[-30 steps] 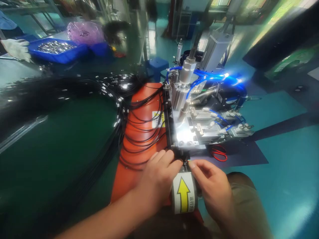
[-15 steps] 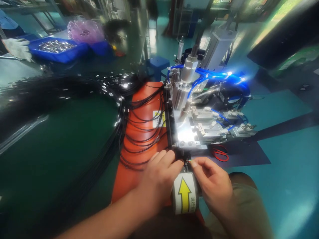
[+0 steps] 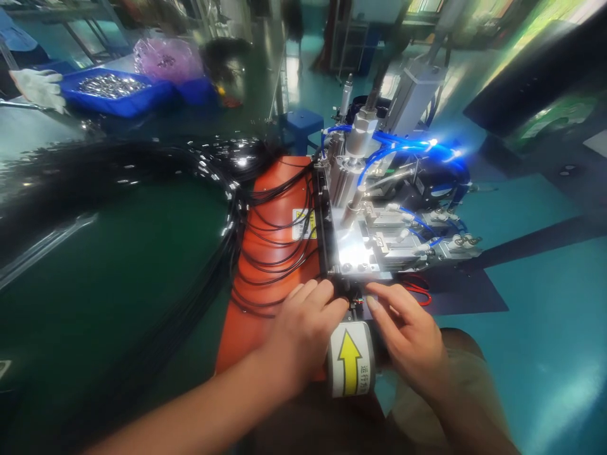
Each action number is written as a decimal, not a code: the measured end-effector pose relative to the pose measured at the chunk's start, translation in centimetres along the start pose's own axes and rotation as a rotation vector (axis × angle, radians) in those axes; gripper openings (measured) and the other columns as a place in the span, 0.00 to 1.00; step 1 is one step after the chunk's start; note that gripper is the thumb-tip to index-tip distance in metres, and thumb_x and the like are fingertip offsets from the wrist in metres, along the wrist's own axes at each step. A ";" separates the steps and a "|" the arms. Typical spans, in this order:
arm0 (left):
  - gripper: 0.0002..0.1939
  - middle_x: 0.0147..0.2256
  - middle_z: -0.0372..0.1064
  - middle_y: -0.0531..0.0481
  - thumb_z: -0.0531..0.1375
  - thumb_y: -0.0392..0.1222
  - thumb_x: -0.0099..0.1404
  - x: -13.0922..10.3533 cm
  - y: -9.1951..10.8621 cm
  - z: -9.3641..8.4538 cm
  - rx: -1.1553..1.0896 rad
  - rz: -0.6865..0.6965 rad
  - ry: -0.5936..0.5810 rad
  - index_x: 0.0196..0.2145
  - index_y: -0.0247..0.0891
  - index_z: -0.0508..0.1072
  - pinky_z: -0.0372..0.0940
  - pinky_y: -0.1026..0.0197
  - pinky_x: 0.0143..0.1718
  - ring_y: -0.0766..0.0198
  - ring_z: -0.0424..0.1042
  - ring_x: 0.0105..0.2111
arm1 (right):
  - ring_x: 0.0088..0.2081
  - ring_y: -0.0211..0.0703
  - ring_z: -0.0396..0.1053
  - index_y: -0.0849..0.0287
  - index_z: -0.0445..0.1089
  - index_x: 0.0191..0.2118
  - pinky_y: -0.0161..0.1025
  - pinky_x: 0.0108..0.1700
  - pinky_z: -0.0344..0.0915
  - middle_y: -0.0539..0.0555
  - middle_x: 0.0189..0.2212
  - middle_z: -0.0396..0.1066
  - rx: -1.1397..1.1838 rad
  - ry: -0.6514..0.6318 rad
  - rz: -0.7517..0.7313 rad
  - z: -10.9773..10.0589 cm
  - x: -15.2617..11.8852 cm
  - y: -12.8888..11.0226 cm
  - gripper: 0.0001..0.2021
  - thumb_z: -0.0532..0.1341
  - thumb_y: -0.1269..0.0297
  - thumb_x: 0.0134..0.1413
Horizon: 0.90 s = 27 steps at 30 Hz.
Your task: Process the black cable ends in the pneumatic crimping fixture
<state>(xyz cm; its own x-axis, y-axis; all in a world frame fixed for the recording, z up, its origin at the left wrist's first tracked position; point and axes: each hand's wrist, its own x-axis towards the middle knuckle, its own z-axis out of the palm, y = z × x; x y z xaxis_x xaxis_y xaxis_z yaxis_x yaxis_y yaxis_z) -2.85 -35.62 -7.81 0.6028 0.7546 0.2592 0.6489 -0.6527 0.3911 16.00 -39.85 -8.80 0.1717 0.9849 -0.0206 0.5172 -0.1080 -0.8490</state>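
My left hand (image 3: 308, 325) is closed, fingers curled at the near end of the black rail of the machine (image 3: 363, 246); what its fingertips pinch is too small to name. Small coloured wire ends (image 3: 359, 301) show between my two hands. Just right of them, my right hand (image 3: 410, 328) has thumb and forefinger apart, with nothing seen between them. Black cables (image 3: 272, 275) lie in loops across the orange cover (image 3: 258, 335) and reach the rail. Below my fingers sits a round part with a yellow arrow label (image 3: 351, 360).
Red-handled scissors (image 3: 420, 289) lie right of the machine. Blue air tubes (image 3: 403, 144) arch over it. A thick cable bundle (image 3: 203, 278) hangs at the left. Farther back are a blue tray (image 3: 121, 107) of metal parts, a pink bag (image 3: 165, 60) and another person's gloved hand (image 3: 40, 88).
My right thumb and forefinger have parted and moved off the coloured wire ends, which now show more clearly. My left hand has stayed in place. The view has shifted slightly.
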 end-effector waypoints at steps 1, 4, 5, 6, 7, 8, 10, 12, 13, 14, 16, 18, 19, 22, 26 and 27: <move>0.10 0.35 0.68 0.46 0.54 0.34 0.69 0.0 0.0 0.0 0.001 -0.001 0.001 0.41 0.39 0.76 0.62 0.56 0.36 0.57 0.64 0.35 | 0.37 0.45 0.70 0.54 0.74 0.48 0.38 0.39 0.67 0.54 0.37 0.71 -0.021 -0.012 -0.057 -0.1 0.1 -0.1 0.13 0.57 0.57 0.64; 0.10 0.35 0.68 0.47 0.54 0.34 0.69 0.0 -0.1 0.1 0.007 -0.010 -0.001 0.40 0.39 0.76 0.62 0.56 0.36 0.57 0.64 0.35 | 0.35 0.42 0.68 0.54 0.74 0.47 0.37 0.37 0.66 0.53 0.35 0.68 -0.053 -0.075 -0.159 -0.2 0.5 -0.2 0.12 0.55 0.61 0.66; 0.10 0.35 0.68 0.47 0.54 0.34 0.69 -0.1 -0.1 0.1 0.008 -0.013 -0.005 0.40 0.40 0.76 0.62 0.56 0.36 0.57 0.64 0.35 | 0.34 0.42 0.68 0.54 0.74 0.47 0.37 0.37 0.66 0.53 0.34 0.67 -0.062 -0.083 -0.179 -0.2 0.6 -0.3 0.11 0.56 0.62 0.66; 0.10 0.36 0.68 0.47 0.55 0.34 0.69 -0.1 -0.1 0.1 0.007 -0.012 -0.008 0.40 0.40 0.76 0.62 0.56 0.36 0.57 0.64 0.36 | 0.33 0.41 0.67 0.55 0.74 0.46 0.37 0.36 0.66 0.52 0.33 0.66 -0.069 -0.080 -0.195 -0.2 0.6 -0.3 0.11 0.56 0.62 0.66; 0.10 0.36 0.68 0.47 0.55 0.34 0.68 -0.1 -0.1 0.1 0.006 -0.008 -0.012 0.40 0.40 0.76 0.62 0.56 0.36 0.57 0.64 0.36 | 0.33 0.41 0.67 0.55 0.74 0.46 0.37 0.36 0.66 0.52 0.32 0.66 -0.076 -0.071 -0.208 -0.2 0.6 -0.3 0.11 0.56 0.63 0.66; 0.10 0.36 0.68 0.47 0.55 0.34 0.68 -0.1 -0.1 0.1 0.006 -0.005 -0.014 0.40 0.40 0.76 0.62 0.56 0.36 0.57 0.64 0.36 | 0.33 0.41 0.66 0.55 0.74 0.47 0.37 0.35 0.66 0.52 0.32 0.65 -0.083 -0.062 -0.220 -0.2 0.5 -0.3 0.11 0.56 0.63 0.66; 0.09 0.36 0.67 0.47 0.55 0.34 0.68 -0.1 -0.2 0.1 0.008 -0.001 -0.015 0.40 0.40 0.76 0.61 0.56 0.36 0.57 0.64 0.36 | 0.32 0.41 0.66 0.56 0.74 0.47 0.37 0.35 0.66 0.52 0.32 0.65 -0.101 -0.052 -0.232 -0.2 0.4 -0.3 0.11 0.56 0.64 0.65; 0.09 0.35 0.67 0.47 0.55 0.34 0.68 -0.1 -0.2 0.1 0.013 -0.001 -0.007 0.39 0.40 0.76 0.61 0.56 0.35 0.57 0.64 0.35 | 0.32 0.41 0.66 0.56 0.74 0.47 0.37 0.34 0.66 0.53 0.32 0.65 -0.122 -0.043 -0.241 -0.3 0.2 -0.2 0.11 0.56 0.64 0.65; 0.09 0.34 0.67 0.47 0.55 0.34 0.68 -0.1 -0.2 0.2 0.015 -0.001 -0.001 0.39 0.40 0.76 0.61 0.56 0.35 0.57 0.64 0.35 | 0.32 0.41 0.66 0.56 0.74 0.47 0.37 0.34 0.65 0.53 0.32 0.65 -0.133 -0.038 -0.242 -0.3 0.2 -0.1 0.11 0.56 0.64 0.65; 0.09 0.34 0.67 0.47 0.55 0.34 0.68 -0.1 -0.1 0.2 0.015 -0.001 0.003 0.39 0.39 0.76 0.61 0.56 0.35 0.58 0.64 0.35 | 0.32 0.41 0.65 0.56 0.74 0.47 0.37 0.34 0.65 0.53 0.32 0.65 -0.143 -0.032 -0.243 -0.3 0.1 -0.1 0.11 0.56 0.63 0.65; 0.09 0.35 0.67 0.47 0.55 0.34 0.68 -0.1 -0.1 0.2 0.012 0.000 0.008 0.40 0.39 0.76 0.61 0.57 0.35 0.58 0.64 0.35 | 0.31 0.41 0.65 0.56 0.74 0.48 0.38 0.34 0.65 0.53 0.32 0.65 -0.158 -0.026 -0.247 -0.3 0.0 0.0 0.11 0.56 0.63 0.66; 0.09 0.35 0.67 0.47 0.55 0.35 0.68 -0.1 -0.1 0.3 0.008 0.000 0.007 0.39 0.39 0.76 0.61 0.57 0.35 0.58 0.64 0.35 | 0.32 0.42 0.65 0.57 0.74 0.47 0.38 0.34 0.65 0.53 0.32 0.65 -0.167 -0.025 -0.254 -0.3 0.0 0.0 0.11 0.56 0.63 0.66; 0.09 0.34 0.66 0.47 0.55 0.34 0.68 -0.1 -0.1 0.3 0.007 -0.001 0.007 0.39 0.39 0.76 0.61 0.57 0.35 0.58 0.64 0.35 | 0.32 0.42 0.65 0.57 0.74 0.47 0.38 0.34 0.65 0.53 0.32 0.65 -0.170 -0.025 -0.261 -0.3 0.0 0.0 0.11 0.56 0.63 0.66; 0.09 0.34 0.66 0.47 0.55 0.35 0.68 -0.1 -0.2 0.3 0.011 0.002 0.010 0.39 0.39 0.76 0.61 0.56 0.35 0.58 0.64 0.34 | 0.32 0.42 0.66 0.58 0.74 0.46 0.38 0.35 0.65 0.54 0.32 0.66 -0.175 -0.021 -0.279 -0.3 0.0 -0.1 0.11 0.56 0.64 0.66; 0.09 0.34 0.66 0.47 0.55 0.34 0.68 -0.1 -0.2 0.2 0.008 -0.001 -0.001 0.40 0.39 0.76 0.61 0.56 0.35 0.57 0.64 0.35 | 0.33 0.42 0.67 0.58 0.74 0.44 0.38 0.36 0.65 0.54 0.32 0.67 -0.173 -0.021 -0.273 -0.3 0.2 -0.3 0.10 0.56 0.63 0.65; 0.09 0.35 0.67 0.47 0.55 0.34 0.68 -0.1 -0.2 0.2 0.008 -0.003 -0.004 0.40 0.39 0.76 0.62 0.56 0.36 0.57 0.64 0.35 | 0.34 0.43 0.68 0.57 0.74 0.42 0.38 0.36 0.65 0.54 0.33 0.68 -0.166 -0.027 -0.259 -0.3 0.3 -0.4 0.10 0.56 0.63 0.65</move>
<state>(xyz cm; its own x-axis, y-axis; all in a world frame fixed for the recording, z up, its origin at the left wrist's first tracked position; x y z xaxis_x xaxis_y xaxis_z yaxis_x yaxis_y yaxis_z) -2.88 -35.56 -8.11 0.6026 0.7565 0.2541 0.6544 -0.6506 0.3853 16.06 -39.59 -8.35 -0.0044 0.9855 0.1695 0.6709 0.1286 -0.7303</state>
